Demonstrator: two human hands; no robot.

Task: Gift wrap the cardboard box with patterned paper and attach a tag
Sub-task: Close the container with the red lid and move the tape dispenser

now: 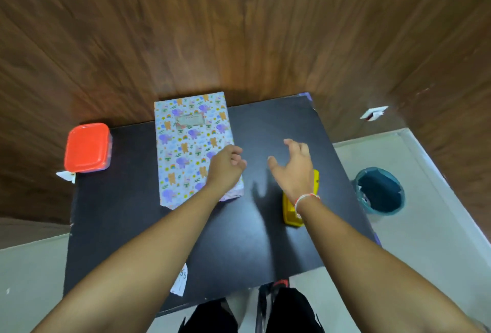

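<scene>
While lying flat on the black table (127, 216), toward its far edge: one wrapped box (186, 146), fully covered in pale patterned paper with purple elephants, bears and rainbows, one tag (190, 120) fixed near its far end. Left hand (225, 166) over the box's near right corner, fingers loosely curled, holding nothing. Right hand (295, 168) above bare tabletop, fingers spread apart. One red-lidded container (87, 146), one yellow tool (291, 213), one bin (380, 190).

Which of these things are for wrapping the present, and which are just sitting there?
For the job: wrapped box, tag on it, yellow tape dispenser (probably), left hand, right hand.

Just lying about: red-lidded tub, paper scrap, bin on the floor.
</scene>
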